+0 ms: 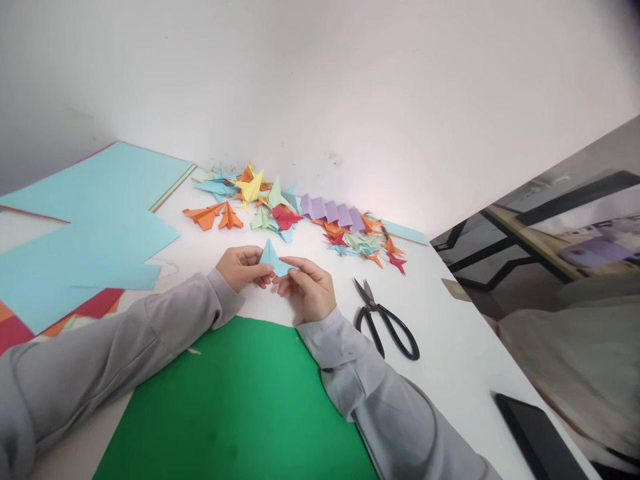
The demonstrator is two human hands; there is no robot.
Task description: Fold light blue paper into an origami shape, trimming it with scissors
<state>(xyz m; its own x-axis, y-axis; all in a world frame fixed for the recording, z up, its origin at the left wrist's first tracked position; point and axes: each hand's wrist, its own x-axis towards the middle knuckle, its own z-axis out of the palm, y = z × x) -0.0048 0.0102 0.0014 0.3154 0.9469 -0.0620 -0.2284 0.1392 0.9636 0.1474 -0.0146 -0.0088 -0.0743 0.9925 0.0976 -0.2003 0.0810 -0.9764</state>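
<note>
A small folded light-blue paper piece [271, 256] is held between both hands, its pointed tip upward. My left hand [243, 268] pinches its left side between thumb and fingers. On the right edge of the same piece, my right hand [311, 285] has its thumb and fingers closed. Below the hands lies a green sheet [240, 400]. Behind them is a pile of folded paper shapes in several colours, with a yellow one [251, 187], orange ones [204, 217] and a pleated purple strip [333, 212].
Black-handled scissors [385, 320] lie partly open right of my right hand. A dark phone [537, 437] rests near the table's right edge. Large light-blue sheets [100, 180] cover the left side, over red and orange paper. A white wall [320, 87] rises behind the table.
</note>
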